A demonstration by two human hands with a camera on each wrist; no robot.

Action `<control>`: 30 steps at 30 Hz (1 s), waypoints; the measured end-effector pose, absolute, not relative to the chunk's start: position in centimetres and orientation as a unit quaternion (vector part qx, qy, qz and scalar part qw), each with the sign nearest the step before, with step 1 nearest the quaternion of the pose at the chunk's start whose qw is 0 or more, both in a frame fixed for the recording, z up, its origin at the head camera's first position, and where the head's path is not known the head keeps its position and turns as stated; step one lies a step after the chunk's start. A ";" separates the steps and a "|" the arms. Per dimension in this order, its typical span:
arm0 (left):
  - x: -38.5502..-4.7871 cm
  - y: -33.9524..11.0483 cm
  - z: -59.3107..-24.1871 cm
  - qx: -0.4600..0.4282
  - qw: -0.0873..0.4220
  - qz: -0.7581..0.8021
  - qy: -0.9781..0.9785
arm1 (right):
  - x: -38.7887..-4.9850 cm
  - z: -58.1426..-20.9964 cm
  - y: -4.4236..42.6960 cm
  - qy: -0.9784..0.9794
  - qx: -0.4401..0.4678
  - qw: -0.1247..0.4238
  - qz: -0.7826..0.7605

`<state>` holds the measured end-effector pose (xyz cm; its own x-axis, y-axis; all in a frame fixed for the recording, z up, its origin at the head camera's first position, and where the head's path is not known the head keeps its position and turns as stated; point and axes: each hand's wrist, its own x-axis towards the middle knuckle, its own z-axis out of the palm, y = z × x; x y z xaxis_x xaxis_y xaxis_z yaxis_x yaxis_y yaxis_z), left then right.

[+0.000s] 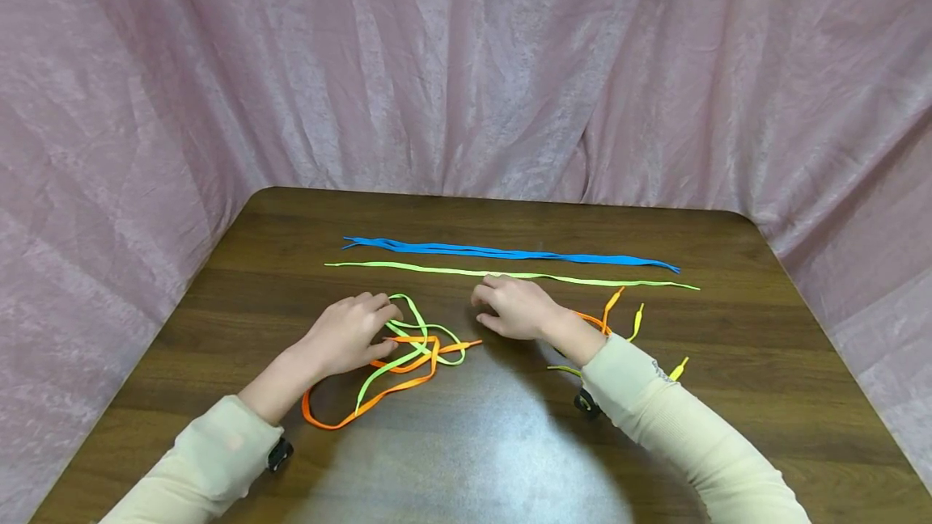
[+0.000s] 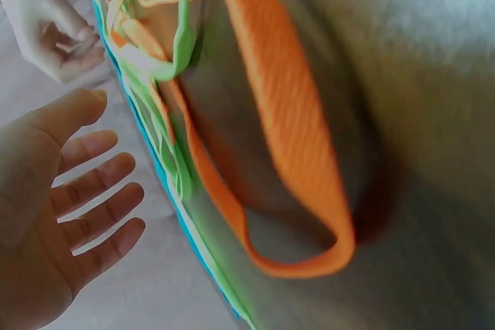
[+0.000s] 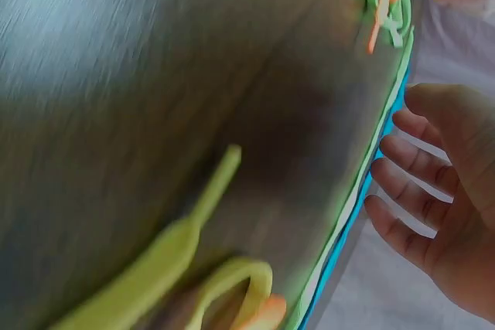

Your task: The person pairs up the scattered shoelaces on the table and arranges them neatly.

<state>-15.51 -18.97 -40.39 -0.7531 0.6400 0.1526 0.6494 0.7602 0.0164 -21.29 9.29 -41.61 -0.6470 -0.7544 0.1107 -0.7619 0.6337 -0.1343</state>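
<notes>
My left hand (image 1: 353, 334) hovers over the left side of a tangle, its fingers relaxed and apart, with nothing gripped in the left wrist view. That tangle has a light green shoelace (image 2: 184, 40) looped through an orange shoelace (image 2: 286, 106). Right of it, my right hand (image 1: 517, 307) is over the table with loosely bent fingers and holds nothing. Under and beside the right forearm lie yellow shoelaces (image 3: 147, 276) and an orange lace end (image 1: 614, 298), partly hidden by the sleeve. Whether either hand touches anything cannot be told.
Farther back, blue shoelaces (image 1: 466, 251) lie stretched side by side across the brown wooden table (image 1: 291, 217). A light green lace (image 1: 437, 269) runs straight in front of them, passing just beyond the right hand. A pink curtain (image 1: 466, 71) hangs behind the table's far edge.
</notes>
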 end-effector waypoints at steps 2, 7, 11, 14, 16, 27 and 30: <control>-15.3 -18.8 -40.6 -0.347 0.069 -0.032 -0.935 | -21.1 -41.8 8.7 -0.903 0.421 0.013 0.085; -14.9 -18.5 -40.9 -0.351 0.076 -0.038 -0.932 | -20.7 -42.0 7.2 -0.903 0.422 -0.006 0.080; -14.7 -18.3 -41.0 -0.353 0.072 -0.038 -0.932 | -20.5 -42.1 6.0 -0.899 0.430 -0.012 0.080; -14.6 -18.3 -40.9 -0.351 0.067 -0.033 -0.933 | -20.4 -42.2 5.2 -0.896 0.437 -0.010 0.077; -14.5 -18.3 -40.9 -0.352 0.066 -0.028 -0.933 | -20.3 -42.2 4.7 -0.895 0.441 -0.013 0.073; -14.3 -18.3 -41.0 -0.358 0.085 -0.026 -0.929 | -20.3 -43.3 3.5 -0.896 0.437 -0.004 0.075; -14.3 -18.3 -40.9 -0.358 0.087 -0.028 -0.929 | -20.5 -43.3 3.8 -0.897 0.432 -0.006 0.088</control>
<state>-14.32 -18.26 -40.90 -0.7288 0.6603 0.1813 0.6699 0.7424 -0.0106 -20.51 3.76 -43.27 -0.6260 -0.7771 0.0647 -0.7750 0.6108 -0.1623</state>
